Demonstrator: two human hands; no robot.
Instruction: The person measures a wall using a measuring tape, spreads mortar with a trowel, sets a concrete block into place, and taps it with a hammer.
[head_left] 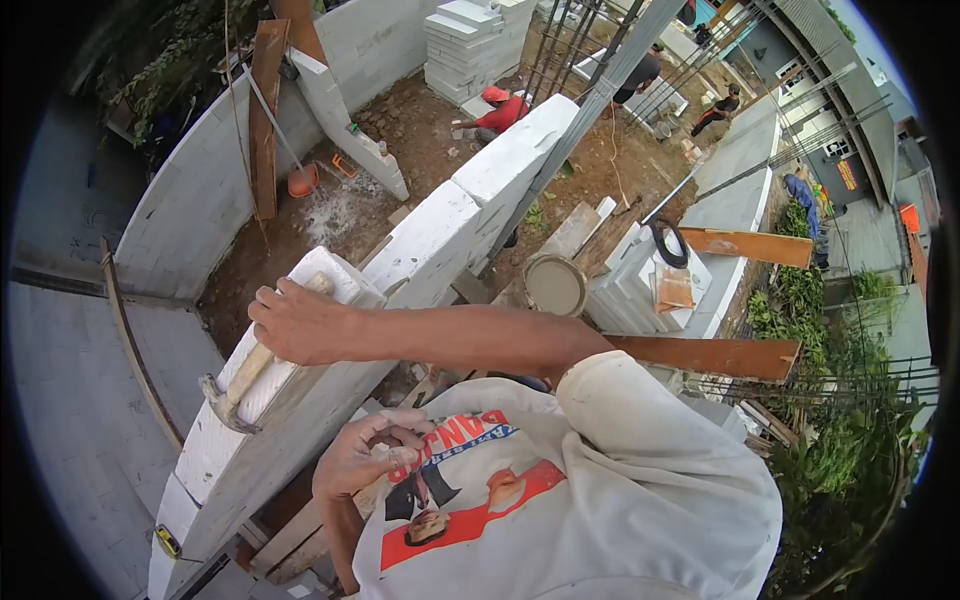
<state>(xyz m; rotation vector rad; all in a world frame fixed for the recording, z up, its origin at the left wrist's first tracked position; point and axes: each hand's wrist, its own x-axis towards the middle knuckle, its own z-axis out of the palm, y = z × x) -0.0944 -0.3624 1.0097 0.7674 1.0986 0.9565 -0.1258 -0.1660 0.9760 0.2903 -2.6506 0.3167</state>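
Note:
My right hand (300,322) reaches across my body and is closed around the wooden handle of a hammer (250,372). The hammer's metal head lies on or just above a white block wall (225,450), near the wall's edge. Just beyond my fist, a loose-looking white block (340,276) sits on top of the wall. My left hand (370,452) is close to my shirt front, fingers loosely curled and thumb apart, with nothing visible in it. On the wall's lower end rests a yellow tape measure (167,541).
A bucket of grey mortar (555,287) stands right of the wall, beside stacked white blocks (640,285). Across the wall are a shovel (303,180) and a crouching person in red (500,118). Rebar and a metal post (600,105) rise nearby; planks (745,246) jut out at right.

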